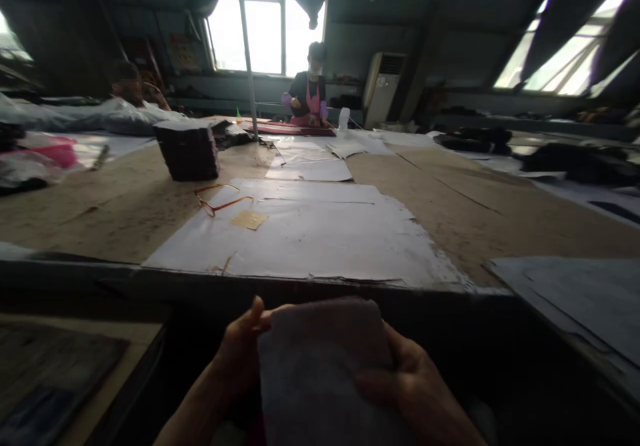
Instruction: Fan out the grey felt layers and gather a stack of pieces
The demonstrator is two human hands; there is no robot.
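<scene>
1. table (500, 219) is stretching away in brown board from the near dark edge to the far windows, taking up most of the view.
2. white paper sheets (310, 233) are lying flat on the table just beyond the near edge, with more sheets (310, 166) lying farther back.
3. grey fabric piece (320, 373) is sitting low in the centre of the view, in front of and below the table's near edge, held between both hands and covering part of each.
4. dark stack of cut pieces (187, 149) is standing on the table to the left, well apart from the hands.
5. a person in a pink apron (310, 93) is working at the far end of the table, under the window.
6. left hand (240, 353) is gripping the fabric's left edge, fingers closed on it, thumb pointing up at the top corner.
7. right hand (415, 386) is clasping the fabric's right side, fingers curling over its front face.
8. orange-framed glasses (220, 199) are resting on the left corner of the near paper, beside a small tan card (249, 219).
</scene>
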